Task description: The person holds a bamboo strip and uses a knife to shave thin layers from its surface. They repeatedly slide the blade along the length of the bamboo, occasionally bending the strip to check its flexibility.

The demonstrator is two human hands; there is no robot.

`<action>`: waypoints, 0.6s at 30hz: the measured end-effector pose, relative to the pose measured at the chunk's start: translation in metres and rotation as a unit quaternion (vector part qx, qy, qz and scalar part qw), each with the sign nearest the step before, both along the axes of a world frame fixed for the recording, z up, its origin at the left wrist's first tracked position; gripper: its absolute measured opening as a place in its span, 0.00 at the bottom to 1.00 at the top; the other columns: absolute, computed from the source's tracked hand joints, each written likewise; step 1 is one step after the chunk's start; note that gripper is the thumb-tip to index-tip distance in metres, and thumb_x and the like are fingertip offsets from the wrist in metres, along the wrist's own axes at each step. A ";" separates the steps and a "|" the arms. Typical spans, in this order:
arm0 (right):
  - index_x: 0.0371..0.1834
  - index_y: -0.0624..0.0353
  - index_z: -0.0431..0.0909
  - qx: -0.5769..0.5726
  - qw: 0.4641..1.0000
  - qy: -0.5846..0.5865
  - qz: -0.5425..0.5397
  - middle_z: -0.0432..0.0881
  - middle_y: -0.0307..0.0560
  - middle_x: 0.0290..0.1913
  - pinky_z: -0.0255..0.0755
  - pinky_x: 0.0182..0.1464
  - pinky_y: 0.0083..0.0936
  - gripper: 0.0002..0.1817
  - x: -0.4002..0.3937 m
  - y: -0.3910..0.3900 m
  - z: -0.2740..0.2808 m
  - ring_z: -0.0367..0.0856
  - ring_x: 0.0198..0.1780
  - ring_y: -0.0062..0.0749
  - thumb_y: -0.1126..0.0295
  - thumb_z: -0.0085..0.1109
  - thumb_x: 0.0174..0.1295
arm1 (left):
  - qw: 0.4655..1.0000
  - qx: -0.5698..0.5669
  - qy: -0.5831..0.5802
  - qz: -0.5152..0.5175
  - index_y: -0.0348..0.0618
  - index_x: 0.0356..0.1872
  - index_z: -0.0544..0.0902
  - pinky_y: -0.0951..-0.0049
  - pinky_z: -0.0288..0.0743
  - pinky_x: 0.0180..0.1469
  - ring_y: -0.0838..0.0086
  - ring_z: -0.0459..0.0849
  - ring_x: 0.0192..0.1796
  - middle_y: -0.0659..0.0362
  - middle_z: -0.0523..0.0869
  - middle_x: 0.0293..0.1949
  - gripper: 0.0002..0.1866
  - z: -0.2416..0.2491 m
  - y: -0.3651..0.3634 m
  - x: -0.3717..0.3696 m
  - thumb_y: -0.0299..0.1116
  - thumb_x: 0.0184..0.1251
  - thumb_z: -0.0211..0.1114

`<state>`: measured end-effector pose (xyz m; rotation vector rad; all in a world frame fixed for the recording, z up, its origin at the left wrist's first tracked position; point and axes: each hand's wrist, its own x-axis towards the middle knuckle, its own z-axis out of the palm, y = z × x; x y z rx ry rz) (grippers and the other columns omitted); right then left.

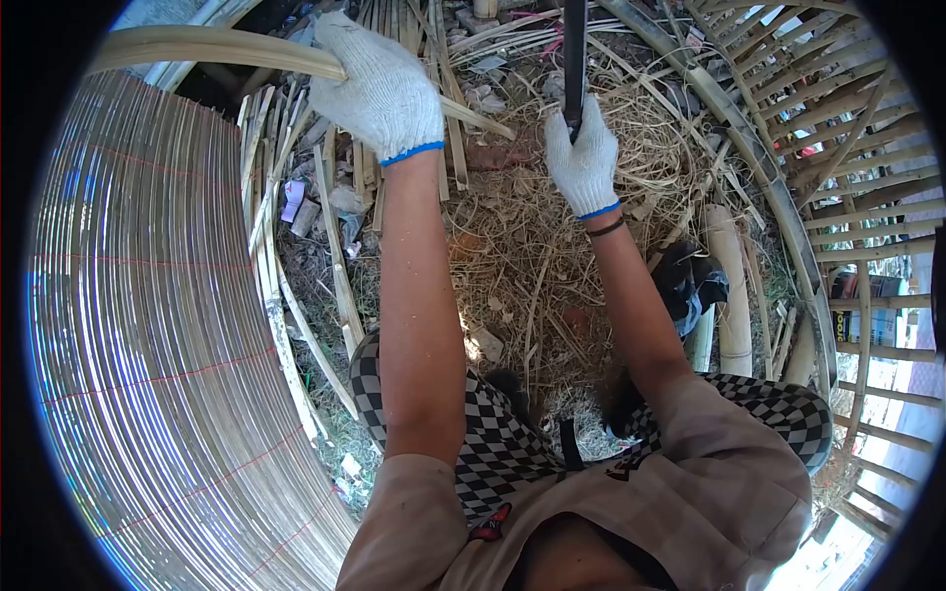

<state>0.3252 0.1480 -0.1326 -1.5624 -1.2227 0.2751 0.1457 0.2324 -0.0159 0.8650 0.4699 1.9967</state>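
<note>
My left hand (379, 98), in a white knitted glove with a blue cuff, is closed around a long split bamboo strip (217, 49). The strip runs from the upper left through the grip, and a pale end sticks out to the right of the glove. My right hand (583, 163), gloved the same way, grips a long dark machete-like blade (574, 59) that points away from me. Its handle is hidden in the fist. Blade and strip are apart. Beneath both hands lie curly bamboo shavings (641, 148).
A slatted bamboo blind (168, 295) bound with red thread stands at left. Loose bamboo strips (340, 246) lie beside it. On the right are a bamboo pole (729, 286), a dark crumpled item (690, 281) and a bamboo lattice (857, 187). My checkered knees flank the shavings.
</note>
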 end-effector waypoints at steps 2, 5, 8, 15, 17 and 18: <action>0.42 0.59 0.75 0.051 0.998 -0.019 -0.035 0.79 0.48 0.22 0.75 0.31 0.38 0.12 -0.003 0.001 0.003 0.82 0.26 0.52 0.64 0.65 0.67 | 0.999 0.004 -0.035 -0.006 0.39 0.39 0.78 0.77 0.76 0.26 0.78 0.77 0.26 0.62 0.78 0.29 0.17 -0.006 0.008 0.000 0.43 0.74 0.71; 0.41 0.59 0.75 0.030 0.999 0.015 -0.036 0.80 0.49 0.23 0.76 0.32 0.40 0.12 -0.012 0.011 -0.047 0.84 0.28 0.53 0.64 0.65 0.67 | 0.999 -0.032 -0.028 0.034 0.39 0.40 0.78 0.78 0.77 0.29 0.79 0.77 0.27 0.63 0.78 0.31 0.16 0.004 0.005 0.006 0.42 0.73 0.71; 0.46 0.62 0.75 -0.270 0.955 -0.109 0.065 0.86 0.58 0.32 0.80 0.42 0.49 0.14 -0.018 0.013 -0.126 0.87 0.37 0.60 0.62 0.61 0.68 | 0.996 -0.046 -0.072 -0.026 0.41 0.42 0.79 0.77 0.78 0.32 0.80 0.79 0.30 0.63 0.79 0.34 0.15 -0.004 0.013 0.002 0.42 0.73 0.71; 0.44 0.62 0.77 -0.224 0.970 0.046 0.087 0.86 0.60 0.35 0.79 0.48 0.45 0.15 -0.016 0.017 -0.090 0.87 0.42 0.58 0.62 0.63 0.65 | 0.990 0.048 -0.018 -0.131 0.51 0.46 0.80 0.74 0.79 0.36 0.81 0.80 0.36 0.65 0.79 0.37 0.14 -0.026 0.025 -0.021 0.49 0.75 0.65; 0.43 0.62 0.77 -0.141 0.986 0.073 0.055 0.85 0.57 0.32 0.78 0.45 0.43 0.13 -0.015 0.019 -0.061 0.87 0.38 0.56 0.63 0.63 0.64 | 0.997 0.002 0.007 -0.079 0.59 0.46 0.81 0.79 0.80 0.39 0.85 0.78 0.34 0.70 0.78 0.35 0.14 -0.019 0.019 -0.023 0.53 0.71 0.66; 0.43 0.61 0.77 -0.098 0.991 0.085 0.040 0.85 0.55 0.31 0.78 0.43 0.42 0.13 -0.015 0.021 -0.054 0.87 0.37 0.55 0.64 0.64 0.64 | 0.999 -0.030 0.020 -0.040 0.61 0.47 0.81 0.81 0.80 0.40 0.86 0.79 0.35 0.71 0.78 0.35 0.14 -0.017 0.015 -0.023 0.54 0.69 0.67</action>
